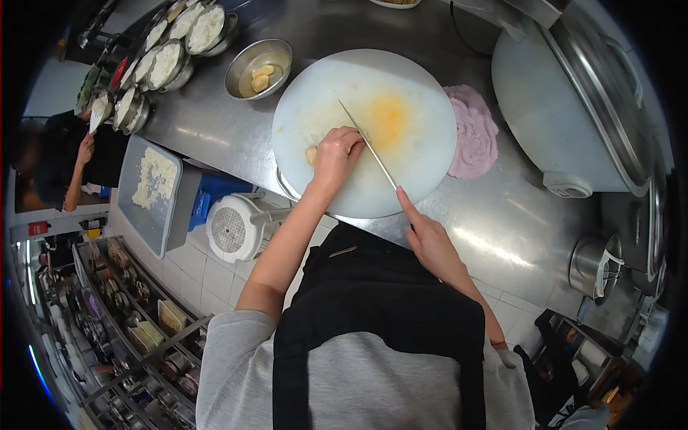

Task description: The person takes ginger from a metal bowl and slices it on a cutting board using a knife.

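Note:
My right hand grips the handle of a kitchen knife, its blade lying slantwise over a round white cutting board. My left hand is on the board with fingers curled and pressed together against the blade's side. Whatever is under those fingertips is mostly hidden. Just left of that hand sits a small pale-yellow peeled piece. An orange-yellow stain marks the board right of the blade. Behind the board's left edge, a metal bowl contains a few peeled yellow pieces.
A pink cloth touches the board's right side. A large lidded cooker stands at right. Several rice-filled metal bowls crowd the back left, near a co-worker's hand. A grey tub and white stool are left below.

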A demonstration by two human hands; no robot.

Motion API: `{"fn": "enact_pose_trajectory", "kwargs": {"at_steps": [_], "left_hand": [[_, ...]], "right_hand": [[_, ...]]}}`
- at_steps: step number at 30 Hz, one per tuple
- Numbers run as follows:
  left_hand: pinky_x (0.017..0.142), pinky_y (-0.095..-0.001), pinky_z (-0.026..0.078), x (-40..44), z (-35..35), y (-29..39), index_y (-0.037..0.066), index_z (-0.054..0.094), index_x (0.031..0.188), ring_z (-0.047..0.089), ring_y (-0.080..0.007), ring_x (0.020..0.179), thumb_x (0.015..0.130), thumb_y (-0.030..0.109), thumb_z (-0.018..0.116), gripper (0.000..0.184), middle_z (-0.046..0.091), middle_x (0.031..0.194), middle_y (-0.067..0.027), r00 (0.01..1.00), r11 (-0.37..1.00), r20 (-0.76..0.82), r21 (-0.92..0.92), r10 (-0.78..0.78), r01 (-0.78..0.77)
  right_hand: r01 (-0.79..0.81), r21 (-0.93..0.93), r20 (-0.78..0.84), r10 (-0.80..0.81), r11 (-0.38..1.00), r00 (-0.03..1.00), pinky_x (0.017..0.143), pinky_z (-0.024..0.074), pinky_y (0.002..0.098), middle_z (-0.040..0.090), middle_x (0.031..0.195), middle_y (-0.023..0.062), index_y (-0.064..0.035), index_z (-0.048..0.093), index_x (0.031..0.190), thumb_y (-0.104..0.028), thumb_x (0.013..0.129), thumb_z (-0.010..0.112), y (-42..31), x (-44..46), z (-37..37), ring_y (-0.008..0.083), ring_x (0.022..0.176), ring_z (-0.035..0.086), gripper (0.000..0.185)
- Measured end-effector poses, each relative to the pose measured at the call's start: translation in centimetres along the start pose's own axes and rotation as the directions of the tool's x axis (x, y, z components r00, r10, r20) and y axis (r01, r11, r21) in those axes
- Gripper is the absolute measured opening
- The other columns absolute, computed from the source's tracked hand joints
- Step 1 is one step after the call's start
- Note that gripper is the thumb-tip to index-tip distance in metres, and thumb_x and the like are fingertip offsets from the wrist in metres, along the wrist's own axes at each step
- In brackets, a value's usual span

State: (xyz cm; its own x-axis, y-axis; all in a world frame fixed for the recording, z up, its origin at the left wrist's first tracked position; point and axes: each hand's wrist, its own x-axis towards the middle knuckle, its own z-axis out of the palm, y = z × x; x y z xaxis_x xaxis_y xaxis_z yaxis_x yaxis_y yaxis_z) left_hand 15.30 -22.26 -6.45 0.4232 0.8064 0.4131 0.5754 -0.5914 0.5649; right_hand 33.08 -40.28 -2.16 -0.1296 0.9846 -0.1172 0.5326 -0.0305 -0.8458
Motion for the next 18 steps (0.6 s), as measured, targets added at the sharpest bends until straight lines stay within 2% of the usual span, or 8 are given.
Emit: {"fn": "enact_pose_trajectory", "kwargs": {"at_steps": [2,4,5,7,11,14,16,18], "left_hand": [[0.072,-0.0366,0.052,0.1,0.0,0.0,0.001,0.069,0.084,0.064,-0.0291,0.082,0.072,0.000,0.070,0.012,0.068,0.089,-0.0102,1.000,1.000,-0.016,-0.012,-0.020,0.020],[0.072,-0.0366,0.052,0.1,0.0,-0.1,0.001,0.069,0.083,0.064,-0.0290,0.081,0.073,0.000,0.070,0.011,0.068,0.088,-0.0102,1.000,1.000,-0.016,-0.007,-0.004,0.004],[0.072,-0.0366,0.052,0.1,0.0,-0.1,0.001,0.069,0.083,0.064,-0.0289,0.081,0.073,0.000,0.070,0.011,0.068,0.088,-0.0102,1.000,1.000,-0.015,-0.004,0.009,-0.009],[0.072,-0.0364,0.052,0.1,0.0,0.0,0.001,0.069,0.083,0.064,-0.0286,0.081,0.073,0.000,0.070,0.011,0.068,0.088,-0.0101,1.000,1.000,-0.018,0.007,0.004,-0.004],[0.072,-0.0362,0.052,0.0,0.2,-0.3,0.001,0.068,0.082,0.064,-0.0281,0.080,0.072,0.000,0.071,0.010,0.068,0.087,-0.0100,1.000,1.000,-0.028,0.000,0.014,-0.014],[0.071,-0.0362,0.052,0.1,0.1,0.0,0.001,0.068,0.081,0.064,-0.0281,0.079,0.072,0.001,0.071,0.009,0.068,0.086,-0.0100,0.999,1.000,-0.042,0.003,-0.003,0.003],[0.071,-0.0361,0.052,0.1,0.1,-0.2,0.002,0.068,0.081,0.064,-0.0282,0.079,0.072,0.001,0.071,0.009,0.068,0.086,-0.0101,0.999,1.000,-0.033,-0.001,-0.002,0.002],[0.071,-0.0360,0.052,0.0,0.2,-0.1,0.002,0.068,0.081,0.064,-0.0283,0.078,0.073,0.001,0.071,0.009,0.068,0.086,-0.0101,1.000,1.000,-0.023,-0.009,-0.007,0.007]], "right_hand": [[-0.033,-0.037,0.022,0.034,0.999,0.999,0.076,0.0456,0.0462,0.058,0.082,0.0219,-0.0183,0.023,0.151,0.000,0.088,0.051,-0.2,0.4,-0.3,0.0387,0.078,0.059,0.071],[-0.087,0.017,0.076,0.085,0.996,0.993,0.076,0.0455,0.0459,0.058,0.081,0.0216,-0.0184,0.023,0.151,0.000,0.088,0.051,-0.8,0.4,-0.9,0.0382,0.078,0.060,0.072],[-0.084,0.015,0.076,0.082,0.996,0.994,0.076,0.0455,0.0459,0.058,0.081,0.0216,-0.0184,0.023,0.151,0.000,0.088,0.051,-0.7,0.1,-0.8,0.0382,0.078,0.060,0.072],[0.056,0.054,-0.019,-0.055,0.997,0.998,0.075,0.0451,0.0456,0.057,0.080,0.0210,-0.0183,0.023,0.151,0.000,0.088,0.051,-0.3,-1.1,-0.4,0.0379,0.077,0.059,0.072],[0.011,0.033,-0.002,-0.011,0.999,1.000,0.076,0.0451,0.0454,0.058,0.081,0.0216,-0.0195,0.023,0.151,0.001,0.087,0.050,0.0,-1.0,-0.1,0.0381,0.078,0.060,0.073],[-0.060,-0.008,0.048,0.060,0.998,0.997,0.077,0.0454,0.0449,0.059,0.084,0.0225,-0.0214,0.022,0.152,0.002,0.086,0.050,0.0,0.4,-0.6,0.0386,0.080,0.060,0.074],[-0.285,0.118,0.198,0.258,0.951,0.945,0.077,0.0453,0.0451,0.059,0.083,0.0226,-0.0230,0.021,0.152,0.001,0.086,0.050,-0.8,0.9,-1.5,0.0389,0.080,0.060,0.076],[-0.259,0.121,0.184,0.235,0.958,0.955,0.076,0.0453,0.0451,0.059,0.083,0.0226,-0.0226,0.021,0.152,0.001,0.086,0.050,-0.9,0.8,-1.5,0.0389,0.079,0.060,0.075]]}}
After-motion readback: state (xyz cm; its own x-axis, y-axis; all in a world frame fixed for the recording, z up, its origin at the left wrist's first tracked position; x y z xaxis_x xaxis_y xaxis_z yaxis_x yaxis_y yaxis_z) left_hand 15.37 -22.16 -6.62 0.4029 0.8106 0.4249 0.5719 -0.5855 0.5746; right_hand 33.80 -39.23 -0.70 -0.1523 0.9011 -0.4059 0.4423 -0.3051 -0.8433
